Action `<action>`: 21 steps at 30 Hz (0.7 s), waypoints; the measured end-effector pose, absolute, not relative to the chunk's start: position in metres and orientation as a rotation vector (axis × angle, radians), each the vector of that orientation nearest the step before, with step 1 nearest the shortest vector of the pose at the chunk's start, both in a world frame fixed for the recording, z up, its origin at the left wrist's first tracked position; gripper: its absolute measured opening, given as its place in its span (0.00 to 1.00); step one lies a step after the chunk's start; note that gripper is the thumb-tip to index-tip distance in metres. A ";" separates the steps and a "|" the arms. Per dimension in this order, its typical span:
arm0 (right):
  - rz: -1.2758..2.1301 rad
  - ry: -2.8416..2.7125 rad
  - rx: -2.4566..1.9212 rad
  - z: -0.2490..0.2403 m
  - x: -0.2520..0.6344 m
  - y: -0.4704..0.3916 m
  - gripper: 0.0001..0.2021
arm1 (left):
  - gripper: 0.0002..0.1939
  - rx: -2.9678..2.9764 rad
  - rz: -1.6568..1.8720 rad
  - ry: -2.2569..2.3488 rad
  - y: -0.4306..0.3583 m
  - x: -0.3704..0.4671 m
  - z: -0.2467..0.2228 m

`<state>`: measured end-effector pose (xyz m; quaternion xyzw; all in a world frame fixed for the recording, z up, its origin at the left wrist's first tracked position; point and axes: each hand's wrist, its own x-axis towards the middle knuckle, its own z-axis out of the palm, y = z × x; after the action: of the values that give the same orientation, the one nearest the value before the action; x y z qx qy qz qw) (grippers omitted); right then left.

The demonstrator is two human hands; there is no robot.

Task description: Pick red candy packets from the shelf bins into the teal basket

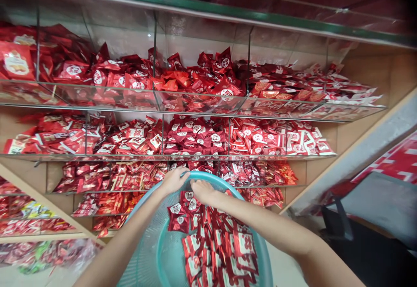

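Dozens of glossy, flat red packets (220, 248) lie in a round teal plastic basket (143, 243), its wall finely holed. Most are heaped nearer the viewer than the right hand (202, 191), which is curled just inside the far rim (216, 180). The left hand (176, 179) lies at that rim; whether either hand grips anything, I cannot tell. Open mesh spans the basket's left side. Just beyond, glass-edged shelves (182, 114) of crinkled red pouches (195, 133) leave little room ahead.
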<state>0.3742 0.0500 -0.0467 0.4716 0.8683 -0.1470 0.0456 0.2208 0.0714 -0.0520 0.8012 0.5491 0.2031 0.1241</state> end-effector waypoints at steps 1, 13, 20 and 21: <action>-0.469 2.639 1.457 -0.049 0.374 0.050 0.20 | 0.19 2.332 0.590 1.598 0.071 0.221 -0.052; -1.103 2.743 1.150 -0.047 0.389 0.064 0.13 | 0.19 2.306 0.597 1.611 0.070 0.221 -0.050; -1.153 2.789 1.185 -0.063 0.389 0.063 0.12 | 0.19 2.318 0.613 1.617 0.071 0.220 -0.053; -0.983 2.792 1.243 -0.063 0.390 0.060 0.12 | 0.19 2.314 0.621 1.616 0.071 0.220 -0.053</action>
<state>0.3903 0.0601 -0.0629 0.3870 0.8691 -0.3061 -0.0345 0.2202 0.0711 -0.0530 0.7945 0.5547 0.2131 0.1255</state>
